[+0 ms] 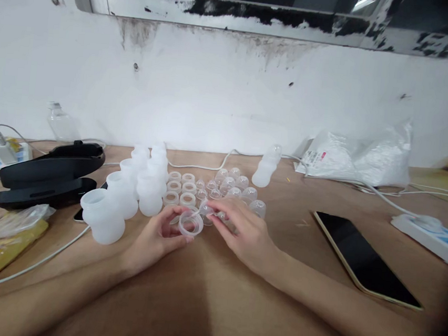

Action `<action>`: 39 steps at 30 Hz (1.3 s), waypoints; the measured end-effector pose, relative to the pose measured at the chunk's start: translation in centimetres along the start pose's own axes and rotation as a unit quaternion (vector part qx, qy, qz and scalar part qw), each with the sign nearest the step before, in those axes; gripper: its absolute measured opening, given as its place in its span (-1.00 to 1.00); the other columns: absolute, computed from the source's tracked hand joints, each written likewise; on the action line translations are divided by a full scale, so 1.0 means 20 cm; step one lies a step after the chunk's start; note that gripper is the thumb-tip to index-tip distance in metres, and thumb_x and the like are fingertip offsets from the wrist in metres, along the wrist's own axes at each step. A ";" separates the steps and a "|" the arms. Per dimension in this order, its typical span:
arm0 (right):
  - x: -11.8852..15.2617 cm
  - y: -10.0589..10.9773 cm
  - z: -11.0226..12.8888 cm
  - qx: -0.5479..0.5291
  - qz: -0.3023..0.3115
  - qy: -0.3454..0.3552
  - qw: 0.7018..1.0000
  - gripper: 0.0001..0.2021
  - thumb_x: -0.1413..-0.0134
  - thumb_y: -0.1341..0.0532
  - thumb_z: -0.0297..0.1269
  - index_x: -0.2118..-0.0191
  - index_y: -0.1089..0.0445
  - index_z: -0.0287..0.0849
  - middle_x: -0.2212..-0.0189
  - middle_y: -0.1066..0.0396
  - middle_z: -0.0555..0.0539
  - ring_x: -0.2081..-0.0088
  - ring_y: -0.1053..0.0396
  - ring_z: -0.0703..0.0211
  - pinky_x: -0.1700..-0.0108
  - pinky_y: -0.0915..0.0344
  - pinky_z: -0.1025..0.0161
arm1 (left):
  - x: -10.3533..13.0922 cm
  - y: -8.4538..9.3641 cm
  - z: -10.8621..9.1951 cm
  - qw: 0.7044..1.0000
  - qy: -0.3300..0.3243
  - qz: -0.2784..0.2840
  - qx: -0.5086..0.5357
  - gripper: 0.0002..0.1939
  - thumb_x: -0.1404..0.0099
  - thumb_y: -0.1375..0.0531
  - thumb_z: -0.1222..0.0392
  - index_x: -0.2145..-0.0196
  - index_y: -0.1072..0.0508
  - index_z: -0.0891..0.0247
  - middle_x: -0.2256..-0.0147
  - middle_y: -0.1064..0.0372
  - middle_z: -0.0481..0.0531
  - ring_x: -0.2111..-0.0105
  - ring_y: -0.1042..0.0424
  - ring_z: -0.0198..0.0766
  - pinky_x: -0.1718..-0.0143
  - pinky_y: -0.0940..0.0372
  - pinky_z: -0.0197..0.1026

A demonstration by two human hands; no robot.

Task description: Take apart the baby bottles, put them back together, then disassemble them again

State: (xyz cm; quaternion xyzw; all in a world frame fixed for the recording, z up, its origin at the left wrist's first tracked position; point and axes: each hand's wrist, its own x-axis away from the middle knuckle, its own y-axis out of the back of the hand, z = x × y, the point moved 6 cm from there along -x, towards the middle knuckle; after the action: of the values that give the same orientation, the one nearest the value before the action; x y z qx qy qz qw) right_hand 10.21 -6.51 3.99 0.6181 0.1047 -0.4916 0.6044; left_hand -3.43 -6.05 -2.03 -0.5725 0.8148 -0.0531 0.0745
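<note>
My left hand (157,238) holds a clear ring (190,224) between thumb and fingers, its opening facing up. Just right of it, my right hand (243,233) pinches a small clear nipple (205,208) at the ring's upper right edge. Behind my hands, several white rings (174,186) stand in two columns, with several small clear nipples (215,194) beside them. Clear domed caps (242,182) are grouped to the right of those. Several frosted white bottles (108,220) without tops stand to the left. One capped bottle (266,167) stands near the wall.
A black phone (366,258) lies at right, near a power strip (435,238). Plastic bags (359,157) rest against the wall. At left are a black case (53,172), a yellow packet (6,242) and another power strip (3,160). White cables (208,167) cross the table.
</note>
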 end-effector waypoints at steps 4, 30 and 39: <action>0.01 -0.04 0.05 -0.005 0.048 0.094 0.994 -0.71 -0.10 0.02 -0.55 0.08 -0.27 -0.24 0.33 -0.32 -0.11 0.23 -0.24 0.20 0.21 -0.30 0.20 | 0.01 0.00 -0.01 0.999 -0.015 -0.001 -0.028 -0.70 -0.06 -0.22 0.31 0.28 -0.18 0.20 0.23 -0.23 -0.08 0.31 -0.36 -0.35 0.34 -0.24 -0.31; 0.11 -0.25 -0.08 -0.419 0.149 -0.369 0.816 -0.82 -0.02 -0.09 -0.22 0.28 -0.21 -0.21 0.58 -0.28 0.04 0.62 -0.25 0.38 0.65 -0.20 0.43 | 0.04 -0.03 -0.06 0.969 -0.116 0.026 -0.218 -0.75 -0.12 -0.18 0.27 0.24 -0.20 0.24 0.17 -0.19 0.06 0.18 -0.26 -0.22 0.19 -0.22 -0.16; 0.15 -0.24 -0.05 -0.336 0.129 -0.350 0.865 -0.92 -0.09 -0.02 -0.27 0.29 -0.14 -0.13 0.65 -0.16 0.14 0.68 -0.12 0.44 0.73 -0.04 0.51 | 0.02 -0.04 -0.06 0.986 -0.057 -0.023 -0.155 -0.89 -0.21 -0.09 0.22 0.32 -0.24 0.30 0.36 -0.26 -0.04 0.37 -0.30 -0.37 0.41 -0.23 -0.33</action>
State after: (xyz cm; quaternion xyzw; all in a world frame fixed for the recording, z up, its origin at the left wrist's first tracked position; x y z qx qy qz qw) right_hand 8.73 -5.81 -1.45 0.1730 -0.0355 -0.5287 0.8302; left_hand -3.05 -6.66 -0.67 -0.5981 0.7940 0.1048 0.0294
